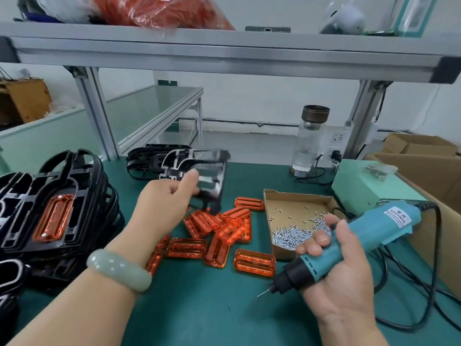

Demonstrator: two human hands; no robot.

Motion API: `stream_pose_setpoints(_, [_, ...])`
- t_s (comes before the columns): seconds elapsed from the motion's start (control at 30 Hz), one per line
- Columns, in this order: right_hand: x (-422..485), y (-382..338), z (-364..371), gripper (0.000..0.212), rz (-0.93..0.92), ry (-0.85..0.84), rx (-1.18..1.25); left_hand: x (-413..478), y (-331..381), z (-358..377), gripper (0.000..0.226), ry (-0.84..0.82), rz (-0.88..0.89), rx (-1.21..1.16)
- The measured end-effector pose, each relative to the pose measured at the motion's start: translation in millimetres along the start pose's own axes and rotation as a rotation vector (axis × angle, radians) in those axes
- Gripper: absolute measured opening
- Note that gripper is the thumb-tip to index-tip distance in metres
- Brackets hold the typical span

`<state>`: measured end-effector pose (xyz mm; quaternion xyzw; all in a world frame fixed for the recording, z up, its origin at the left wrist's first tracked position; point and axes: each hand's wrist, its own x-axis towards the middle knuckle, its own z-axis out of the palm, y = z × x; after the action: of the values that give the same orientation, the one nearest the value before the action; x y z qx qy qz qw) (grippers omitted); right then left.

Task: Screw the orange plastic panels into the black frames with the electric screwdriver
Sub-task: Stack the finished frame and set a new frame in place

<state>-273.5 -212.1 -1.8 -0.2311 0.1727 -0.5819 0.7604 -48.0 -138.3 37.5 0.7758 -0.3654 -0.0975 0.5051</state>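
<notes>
My left hand (pixel 167 196) grips a black frame (pixel 199 171) in the air above the green mat; the frame is blurred. Under it lies a loose heap of several orange plastic panels (pixel 219 236). My right hand (pixel 336 265) holds the blue electric screwdriver (pixel 349 240) at the front right, its bit pointing down and left just over the mat. At the left a stack of black frames (pixel 50 203) has an orange panel (pixel 53 218) fitted in the top one. More black frames (pixel 147 161) sit behind my left hand.
An open cardboard tray of small silver screws (pixel 296 231) sits right of the panels. Behind it are a green power box (pixel 361 188), a glass bottle (pixel 309 143) and cardboard boxes (pixel 424 171). The screwdriver's black cable (pixel 399 283) loops at the right. An aluminium shelf (pixel 224 51) runs overhead.
</notes>
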Motion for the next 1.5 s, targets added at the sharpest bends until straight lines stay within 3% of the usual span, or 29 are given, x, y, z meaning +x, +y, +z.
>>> stream_pose_setpoints(0.03, [0, 0, 0, 0.014, 0.001, -0.002, -0.001, -6, -3, -2, 0.048, 0.025, 0.049, 0.045])
stream_pose_setpoints(0.1, [1, -1, -1, 0.013, -0.001, -0.003, -0.007, -17, -7, -4, 0.017, 0.077, 0.145, 0.148])
stream_pose_setpoints(0.13, [2, -2, -2, 0.013, -0.005, -0.001, -0.009, -20, -11, -5, 0.015, 0.088, 0.172, 0.181])
stream_pose_setpoints(0.27, [8, -9, -5, 0.014, -0.019, 0.014, -0.022, -27, -21, -14, 0.045, 0.046, 0.216, 0.096])
stream_pose_setpoints(0.33, [11, -13, -8, 0.017, -0.028, 0.041, -0.028, -31, -20, -20, 0.052, -0.063, 0.249, 0.085])
stream_pose_setpoints(0.43, [14, -16, -11, 0.009, -0.050, 0.090, -0.027, -39, -14, -27, 0.057, -0.387, 0.313, 0.084])
stream_pose_setpoints(0.53, [17, -16, -12, 0.013, -0.102, 0.151, -0.034, -45, -6, -21, 0.052, -0.616, 0.491, 0.395])
stream_pose_setpoints(0.6, [18, -17, -11, 0.012, -0.141, 0.178, -0.031, -48, -4, -10, 0.049, -0.702, 0.557, 0.578])
stream_pose_setpoints(0.73, [18, -20, -11, 0.009, -0.197, 0.206, -0.019, -60, -6, 18, 0.051, -0.770, 0.536, 0.716])
stream_pose_setpoints(1.13, [13, -18, -10, 0.013, -0.264, 0.207, -0.075, -72, -22, 27, 0.049, -0.584, 0.471, 0.584])
stream_pose_setpoints(1.3, [12, -19, -9, 0.013, -0.257, 0.202, -0.052, -72, -18, 23, 0.044, -0.577, 0.463, 0.495])
stream_pose_setpoints(1.43, [12, -18, -8, 0.011, -0.257, 0.212, -0.052, -56, -16, 23, 0.032, -0.334, 0.389, 0.446])
stream_pose_setpoints(1.5, [11, -18, -8, 0.010, -0.253, 0.211, -0.058, -46, -17, 32, 0.037, -0.251, 0.316, 0.483])
